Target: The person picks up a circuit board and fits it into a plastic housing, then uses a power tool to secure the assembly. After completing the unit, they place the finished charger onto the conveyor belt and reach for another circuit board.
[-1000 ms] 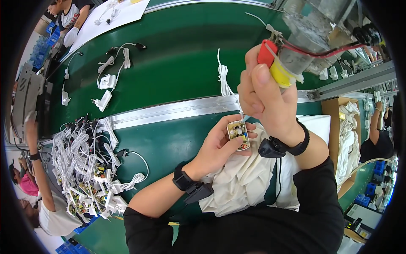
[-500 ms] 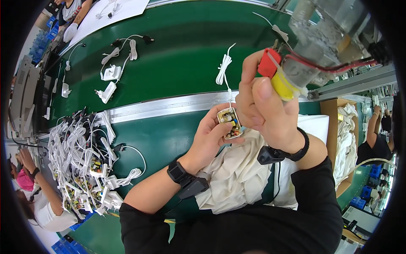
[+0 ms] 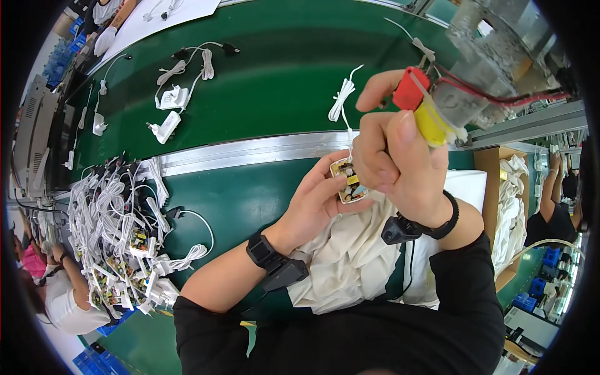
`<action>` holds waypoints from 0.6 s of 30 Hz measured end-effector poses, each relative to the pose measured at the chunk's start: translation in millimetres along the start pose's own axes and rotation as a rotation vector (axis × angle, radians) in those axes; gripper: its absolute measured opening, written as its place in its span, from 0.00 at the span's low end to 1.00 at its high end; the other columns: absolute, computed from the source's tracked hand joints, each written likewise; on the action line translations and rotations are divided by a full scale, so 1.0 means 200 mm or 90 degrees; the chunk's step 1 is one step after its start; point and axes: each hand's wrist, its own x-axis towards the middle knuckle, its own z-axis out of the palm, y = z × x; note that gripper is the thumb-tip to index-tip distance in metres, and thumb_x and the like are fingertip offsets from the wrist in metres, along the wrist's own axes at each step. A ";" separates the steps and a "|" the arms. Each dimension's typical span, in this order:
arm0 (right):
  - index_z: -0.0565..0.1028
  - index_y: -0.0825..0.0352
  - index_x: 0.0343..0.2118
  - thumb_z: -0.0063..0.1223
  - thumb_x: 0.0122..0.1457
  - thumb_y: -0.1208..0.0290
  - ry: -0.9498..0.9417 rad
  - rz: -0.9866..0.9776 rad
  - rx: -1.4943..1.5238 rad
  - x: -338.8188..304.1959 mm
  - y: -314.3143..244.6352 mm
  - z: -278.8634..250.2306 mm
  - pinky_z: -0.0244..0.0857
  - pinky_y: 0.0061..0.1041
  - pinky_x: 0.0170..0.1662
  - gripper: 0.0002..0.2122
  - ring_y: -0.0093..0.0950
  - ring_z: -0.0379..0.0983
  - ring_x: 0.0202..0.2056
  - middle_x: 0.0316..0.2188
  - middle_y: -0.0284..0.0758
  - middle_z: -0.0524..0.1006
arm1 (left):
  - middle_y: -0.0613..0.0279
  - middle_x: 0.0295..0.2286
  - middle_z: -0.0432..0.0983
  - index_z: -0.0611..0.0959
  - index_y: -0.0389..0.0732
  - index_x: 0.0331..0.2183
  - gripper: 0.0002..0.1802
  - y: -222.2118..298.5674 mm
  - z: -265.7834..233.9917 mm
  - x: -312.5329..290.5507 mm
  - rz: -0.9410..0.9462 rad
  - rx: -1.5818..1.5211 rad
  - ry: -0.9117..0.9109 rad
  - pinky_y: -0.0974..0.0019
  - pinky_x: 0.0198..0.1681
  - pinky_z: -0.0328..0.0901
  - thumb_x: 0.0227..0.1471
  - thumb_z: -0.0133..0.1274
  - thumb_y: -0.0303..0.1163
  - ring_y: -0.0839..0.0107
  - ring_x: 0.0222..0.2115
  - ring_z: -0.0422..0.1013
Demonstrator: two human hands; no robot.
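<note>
My left hand [image 3: 319, 192] grips an open white adapter case [image 3: 352, 195] with its circuit board [image 3: 351, 179] showing, thumb over its edge. A white cord [image 3: 342, 100] runs from the case to a tied bundle on the green surface. Just above the case, my right hand [image 3: 409, 159] is closed at the end of a hanging tubular tool [image 3: 453, 97] with red and black wires. Its thumb lies by the tool's yellow band [image 3: 431, 122], and its bent index finger is beside the red block [image 3: 410, 89]. The curled fingers partly hide the case and their grip.
A tangled heap of white cords and bare boards [image 3: 119, 231] lies at left. Adapters with cords [image 3: 165, 125] rest beyond the metal rail [image 3: 219, 161]. Crumpled cream cloth [image 3: 350, 262] lies under my forearms. A carton [image 3: 494, 206] stands at right. Other people work at both sides.
The case in my left hand has shifted slightly right. My right index finger has moved away from the red block. Cords and adapters beyond the rail have slid a little right.
</note>
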 end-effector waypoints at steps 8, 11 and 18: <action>0.56 0.66 0.39 0.39 0.61 0.52 -0.010 -0.025 -0.018 0.00 0.04 -0.02 0.43 0.14 0.14 0.19 0.12 0.48 0.11 0.11 0.25 0.57 | 0.53 0.51 0.58 0.55 0.37 0.55 0.22 0.02 0.02 0.02 -0.032 -0.102 -0.069 0.53 0.54 0.60 0.59 0.30 0.29 0.62 0.51 0.61; 0.57 0.66 0.40 0.38 0.61 0.52 -0.005 -0.020 -0.015 0.00 0.05 -0.02 0.43 0.14 0.14 0.20 0.12 0.48 0.11 0.11 0.25 0.57 | 0.54 0.51 0.58 0.55 0.36 0.55 0.22 0.01 0.00 0.03 -0.032 -0.115 -0.083 0.53 0.55 0.59 0.59 0.31 0.30 0.62 0.52 0.60; 0.57 0.67 0.43 0.38 0.61 0.52 -0.007 -0.022 -0.011 0.01 0.02 -0.02 0.43 0.14 0.14 0.20 0.13 0.48 0.11 0.11 0.25 0.57 | 0.57 0.48 0.60 0.59 0.40 0.53 0.20 0.02 -0.07 0.09 -0.011 -0.032 -0.089 0.62 0.47 0.64 0.59 0.35 0.30 0.68 0.46 0.64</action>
